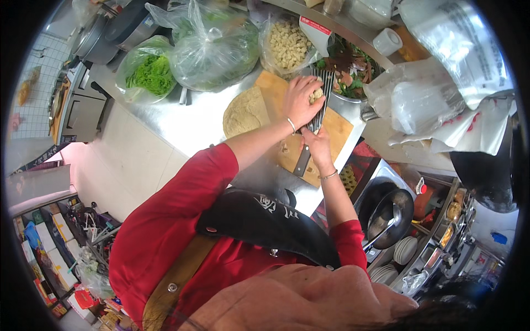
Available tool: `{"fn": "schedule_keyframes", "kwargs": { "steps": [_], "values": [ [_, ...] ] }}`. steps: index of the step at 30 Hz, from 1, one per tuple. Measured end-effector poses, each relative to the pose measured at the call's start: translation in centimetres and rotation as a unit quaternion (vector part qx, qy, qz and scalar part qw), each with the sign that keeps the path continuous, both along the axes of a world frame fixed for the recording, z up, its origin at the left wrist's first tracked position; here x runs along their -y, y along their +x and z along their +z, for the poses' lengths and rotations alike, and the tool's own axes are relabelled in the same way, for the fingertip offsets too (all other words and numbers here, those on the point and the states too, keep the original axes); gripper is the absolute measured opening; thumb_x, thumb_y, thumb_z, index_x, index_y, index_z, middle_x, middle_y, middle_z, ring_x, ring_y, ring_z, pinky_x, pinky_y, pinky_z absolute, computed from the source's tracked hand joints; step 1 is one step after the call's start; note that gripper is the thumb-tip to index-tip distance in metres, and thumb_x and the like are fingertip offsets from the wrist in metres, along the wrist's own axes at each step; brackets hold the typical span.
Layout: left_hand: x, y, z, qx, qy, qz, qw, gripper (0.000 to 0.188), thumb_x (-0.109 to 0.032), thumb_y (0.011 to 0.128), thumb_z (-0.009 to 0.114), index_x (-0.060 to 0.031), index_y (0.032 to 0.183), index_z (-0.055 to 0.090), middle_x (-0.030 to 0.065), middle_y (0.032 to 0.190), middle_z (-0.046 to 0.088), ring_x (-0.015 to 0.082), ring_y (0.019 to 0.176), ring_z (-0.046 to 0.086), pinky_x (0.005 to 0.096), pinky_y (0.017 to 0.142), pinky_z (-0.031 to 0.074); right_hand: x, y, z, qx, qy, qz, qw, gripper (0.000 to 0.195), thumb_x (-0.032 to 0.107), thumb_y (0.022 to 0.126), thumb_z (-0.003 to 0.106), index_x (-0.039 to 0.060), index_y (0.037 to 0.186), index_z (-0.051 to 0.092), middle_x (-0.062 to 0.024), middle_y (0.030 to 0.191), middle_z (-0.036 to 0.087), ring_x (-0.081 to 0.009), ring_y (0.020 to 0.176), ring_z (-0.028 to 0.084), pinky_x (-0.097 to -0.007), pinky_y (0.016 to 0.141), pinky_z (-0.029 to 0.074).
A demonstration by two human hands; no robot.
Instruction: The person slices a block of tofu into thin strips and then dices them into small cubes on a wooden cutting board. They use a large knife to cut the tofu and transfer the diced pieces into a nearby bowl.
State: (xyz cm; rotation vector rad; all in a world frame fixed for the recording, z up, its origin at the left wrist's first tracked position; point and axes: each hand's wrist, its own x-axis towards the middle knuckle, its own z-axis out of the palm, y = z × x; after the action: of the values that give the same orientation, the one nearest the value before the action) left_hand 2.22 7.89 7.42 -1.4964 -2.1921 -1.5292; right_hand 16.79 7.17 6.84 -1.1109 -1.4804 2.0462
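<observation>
My right hand grips a cleaver where the blade meets the dark riveted handle. Its broad blade shows black and light stripes. Against that blade my left hand cups a small pile of pale diced pieces. Both hands are over a wooden cutting board. A round, flat, beige slab, probably dough or flatbread, has one straight cut edge and overlaps the board's left side. Just beyond my left hand, a plastic bag holds many similar pale cubes. A few scraps lie near the handle.
Bagged lettuce and a large knotted bag of greens stand on the steel table. A metal bowl of vegetable scraps sits beyond the blade. At right are hanging plastic bags and a wok with a ladle.
</observation>
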Motion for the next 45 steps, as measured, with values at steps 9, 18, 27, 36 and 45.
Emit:
{"fn": "schedule_keyframes", "kwargs": {
  "steps": [9, 18, 27, 36, 45],
  "values": [
    [-8.9, -12.3, 1.4, -0.02, 0.027, 0.07, 0.997, 0.037, -0.024, 0.079, 0.076, -0.0114, 0.113, 0.071, 0.0113, 0.126, 0.065, 0.0354, 0.118, 0.056, 0.0447, 0.102, 0.044, -10.5, -12.3, 2.0, -0.053, 0.045, 0.061, 0.996, 0.012, 0.004, 0.093, 0.064, 0.003, 0.098, 0.053, -0.0035, 0.075, 0.061, -0.0122, 0.057, 0.059, -0.0289, 0.048, 0.051],
    [-16.4, -19.4, -1.7, -0.128, -0.173, 0.101, 0.971, 0.038, -0.037, 0.085, 0.065, -0.0148, 0.115, 0.071, 0.0109, 0.121, 0.064, 0.033, 0.116, 0.052, 0.0494, 0.098, 0.037, -16.5, -16.3, 1.7, -0.052, 0.046, 0.038, 0.997, 0.022, 0.006, 0.09, 0.066, 0.0014, 0.097, 0.045, -0.0074, 0.067, 0.06, -0.0169, 0.054, 0.059, -0.03, 0.049, 0.049],
    [-16.3, -21.5, -4.3, -0.311, -0.328, 0.026, 0.892, 0.059, -0.05, 0.098, 0.047, -0.0192, 0.147, 0.05, 0.0129, 0.152, 0.045, 0.0364, 0.141, 0.038, 0.0568, 0.115, 0.024, -13.8, -9.3, 2.6, 0.024, 0.051, 0.024, 0.998, 0.017, 0.007, 0.092, 0.062, 0.0035, 0.104, 0.05, -0.0049, 0.07, 0.058, -0.0145, 0.053, 0.057, -0.028, 0.048, 0.049],
    [-9.0, -23.6, 0.5, -0.048, -0.129, -0.081, 0.987, 0.032, -0.025, 0.097, 0.054, -0.0056, 0.119, 0.066, 0.0208, 0.116, 0.067, 0.0393, 0.11, 0.062, 0.0431, 0.093, 0.05, -3.9, 3.2, 3.4, -0.016, -0.091, 0.045, 0.995, 0.019, 0.005, 0.091, 0.064, 0.0007, 0.108, 0.056, -0.0049, 0.076, 0.061, -0.0145, 0.055, 0.057, -0.0275, 0.048, 0.047],
    [9.5, -1.5, -5.1, 0.076, -0.272, -0.276, 0.919, 0.051, -0.031, 0.095, 0.059, -0.0032, 0.137, 0.05, 0.0217, 0.143, 0.046, 0.0381, 0.132, 0.045, 0.0453, 0.109, 0.039, 9.5, 19.1, -1.6, 0.097, -0.068, -0.113, 0.987, 0.011, -0.001, 0.088, 0.064, 0.0036, 0.094, 0.057, -0.0031, 0.067, 0.06, -0.0152, 0.052, 0.058, -0.0293, 0.05, 0.051]
  ]
}}
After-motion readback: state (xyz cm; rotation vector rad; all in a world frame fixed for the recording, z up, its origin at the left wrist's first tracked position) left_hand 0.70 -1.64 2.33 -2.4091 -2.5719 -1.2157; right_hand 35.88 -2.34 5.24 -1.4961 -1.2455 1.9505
